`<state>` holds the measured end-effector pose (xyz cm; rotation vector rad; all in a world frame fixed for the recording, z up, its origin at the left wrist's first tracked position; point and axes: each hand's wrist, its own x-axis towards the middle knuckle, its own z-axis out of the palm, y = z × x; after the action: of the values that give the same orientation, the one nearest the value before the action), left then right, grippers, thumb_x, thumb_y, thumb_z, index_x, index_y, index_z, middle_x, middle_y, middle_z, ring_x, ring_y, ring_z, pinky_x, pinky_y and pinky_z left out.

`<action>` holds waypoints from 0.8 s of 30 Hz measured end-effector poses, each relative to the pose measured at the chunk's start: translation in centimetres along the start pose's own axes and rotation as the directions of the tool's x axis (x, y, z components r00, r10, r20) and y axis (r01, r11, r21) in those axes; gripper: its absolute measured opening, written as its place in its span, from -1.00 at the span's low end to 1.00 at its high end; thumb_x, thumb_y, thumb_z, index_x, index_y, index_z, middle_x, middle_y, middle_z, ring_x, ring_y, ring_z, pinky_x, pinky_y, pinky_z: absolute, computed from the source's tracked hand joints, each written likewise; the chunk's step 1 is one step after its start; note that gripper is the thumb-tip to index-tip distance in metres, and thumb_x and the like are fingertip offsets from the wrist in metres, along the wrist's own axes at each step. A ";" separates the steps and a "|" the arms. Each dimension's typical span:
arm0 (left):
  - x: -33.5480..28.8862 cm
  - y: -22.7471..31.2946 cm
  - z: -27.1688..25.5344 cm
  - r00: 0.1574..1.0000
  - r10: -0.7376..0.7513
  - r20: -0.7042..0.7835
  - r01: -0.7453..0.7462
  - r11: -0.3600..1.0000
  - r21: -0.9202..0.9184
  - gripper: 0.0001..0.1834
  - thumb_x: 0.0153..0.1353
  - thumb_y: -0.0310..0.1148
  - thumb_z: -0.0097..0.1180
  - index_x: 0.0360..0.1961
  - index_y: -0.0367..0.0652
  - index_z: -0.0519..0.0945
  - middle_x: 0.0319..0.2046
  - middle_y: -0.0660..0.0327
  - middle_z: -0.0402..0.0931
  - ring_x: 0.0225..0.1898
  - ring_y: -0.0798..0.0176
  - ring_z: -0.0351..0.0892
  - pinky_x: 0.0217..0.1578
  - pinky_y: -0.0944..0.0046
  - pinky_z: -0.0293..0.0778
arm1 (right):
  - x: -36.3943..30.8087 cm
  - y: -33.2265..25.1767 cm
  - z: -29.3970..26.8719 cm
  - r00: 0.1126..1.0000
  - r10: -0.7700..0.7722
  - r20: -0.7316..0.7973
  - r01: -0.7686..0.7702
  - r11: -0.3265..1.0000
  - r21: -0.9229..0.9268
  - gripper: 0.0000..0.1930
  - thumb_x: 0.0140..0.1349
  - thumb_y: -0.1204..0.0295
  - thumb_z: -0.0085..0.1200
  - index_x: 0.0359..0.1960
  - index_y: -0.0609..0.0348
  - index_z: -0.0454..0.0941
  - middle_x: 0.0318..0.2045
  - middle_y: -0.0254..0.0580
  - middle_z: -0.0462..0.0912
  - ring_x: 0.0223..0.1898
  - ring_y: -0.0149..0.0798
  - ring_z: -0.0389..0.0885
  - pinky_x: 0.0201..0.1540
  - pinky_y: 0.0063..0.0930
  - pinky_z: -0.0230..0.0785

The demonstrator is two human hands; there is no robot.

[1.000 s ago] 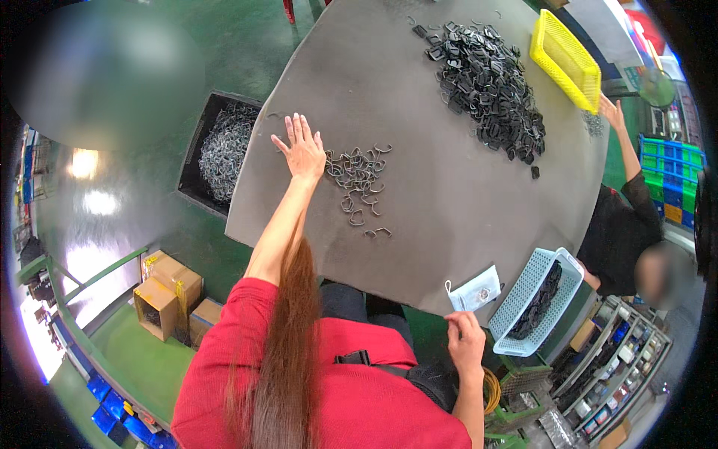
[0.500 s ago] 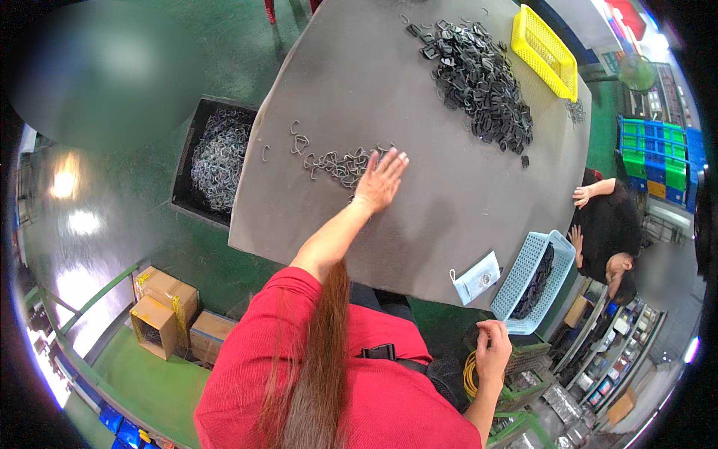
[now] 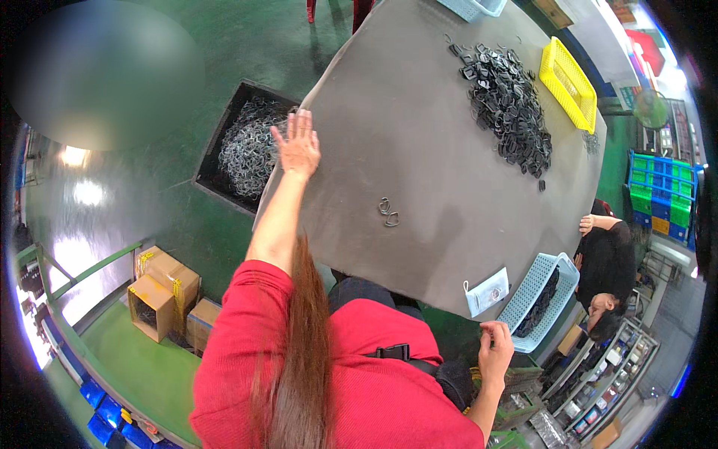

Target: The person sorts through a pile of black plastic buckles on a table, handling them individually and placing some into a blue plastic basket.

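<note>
My left hand (image 3: 299, 148) is open, fingers stretched out, palm down at the left edge of the grey table (image 3: 374, 127). Just beyond it, below the edge, stands a black crate (image 3: 212, 142) heaped with bent metal hooks (image 3: 250, 150). A few loose metal hooks (image 3: 387, 213) lie on the table to the right of that hand. My right hand (image 3: 493, 350) is held low beside the light blue basket (image 3: 550, 318), fingers curled in toward the thumb. Whatever it may hold is too small or hidden to make out. Black parts (image 3: 537, 307) lie in the basket.
A pile of black buckle-like pieces (image 3: 512, 108) covers the far right of the table, beside a yellow basket (image 3: 570, 82). A pale blue pouch (image 3: 488, 292) lies at the near edge. Another person (image 3: 607, 258) is at the right side. Cardboard boxes (image 3: 161, 288) stand lower left.
My left hand has swept left across the table to its edge. Most of the loose hooks are gone from the tabletop; a few remain. My right hand has hardly moved.
</note>
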<state>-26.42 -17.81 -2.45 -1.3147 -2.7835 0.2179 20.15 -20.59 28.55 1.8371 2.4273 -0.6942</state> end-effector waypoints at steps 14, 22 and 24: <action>-14.7 13.6 -2.5 0.696 0.718 -0.018 -0.636 0.604 -0.481 -0.45 0.27 -0.15 -0.29 0.30 0.13 0.04 0.34 0.41 -0.15 0.38 0.22 -0.34 0.26 -0.22 -0.43 | 2.8 -3.0 0.1 0.988 -0.150 0.020 0.150 0.989 -0.001 -0.86 0.03 0.67 -0.02 -0.37 0.18 0.49 -0.40 -0.14 0.51 -0.39 -0.07 0.52 -0.35 -0.37 0.36; -8.6 -3.4 -0.6 0.997 0.080 -0.007 -0.080 0.979 -0.190 -0.46 0.28 -0.19 -0.34 0.31 0.14 0.04 0.33 0.45 -0.10 0.38 0.19 -0.29 0.22 -0.30 -0.44 | 5.4 -1.1 0.6 0.972 -0.235 0.016 0.235 0.972 -0.005 -0.86 -0.03 0.62 0.01 -0.42 0.11 0.50 -0.37 -0.20 0.54 -0.35 -0.07 0.55 -0.33 -0.30 0.41; -7.3 -5.0 0.4 0.994 -0.106 0.033 0.109 0.989 -0.103 -0.43 0.27 -0.21 -0.32 0.32 0.02 -0.01 0.34 0.31 -0.15 0.38 0.15 -0.30 0.20 -0.34 -0.46 | 6.4 0.0 0.7 0.972 -0.235 0.017 0.235 0.972 -0.006 -0.85 -0.03 0.61 0.01 -0.41 0.10 0.50 -0.37 -0.21 0.54 -0.35 -0.07 0.55 -0.33 -0.31 0.42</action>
<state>-25.63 -26.63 -2.06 -1.1855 -2.9148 0.0867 17.98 -15.06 26.16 1.5484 2.6600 -0.7056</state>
